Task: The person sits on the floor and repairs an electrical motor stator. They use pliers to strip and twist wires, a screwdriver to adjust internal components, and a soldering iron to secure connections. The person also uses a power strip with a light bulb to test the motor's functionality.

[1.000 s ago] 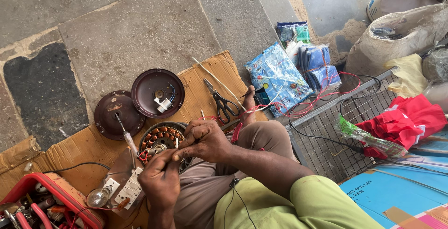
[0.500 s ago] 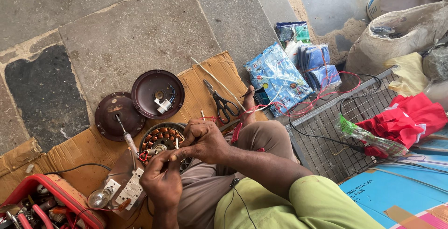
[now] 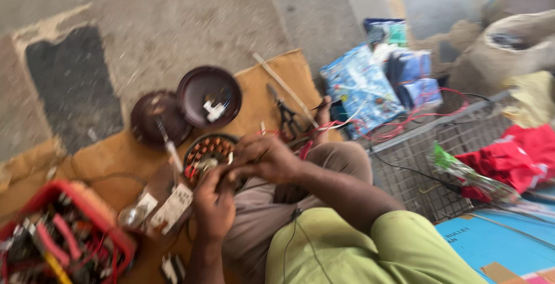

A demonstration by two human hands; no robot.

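Note:
A round motor stator (image 3: 209,150) with copper-coloured windings lies on brown cardboard (image 3: 104,162) in front of my lap. My left hand (image 3: 214,203) comes up from below and grips its near edge. From the right, my right hand (image 3: 263,157) curls its fingers over the stator's right rim, where red wires (image 3: 306,145) run off. The picture is blurred, so I cannot make out the fingertips or any thin wire in them.
Two dark round motor covers (image 3: 209,96) (image 3: 156,119) lie behind the stator, with scissors (image 3: 286,113) and a thin stick (image 3: 283,87) to the right. A red tool tray (image 3: 63,238) sits at lower left. A wire crate (image 3: 439,162), blue packets (image 3: 361,90) and red cloth (image 3: 514,157) stand at right.
Both hands have stayed on the stator with only small finger movements. The view has shifted slightly and blurred.

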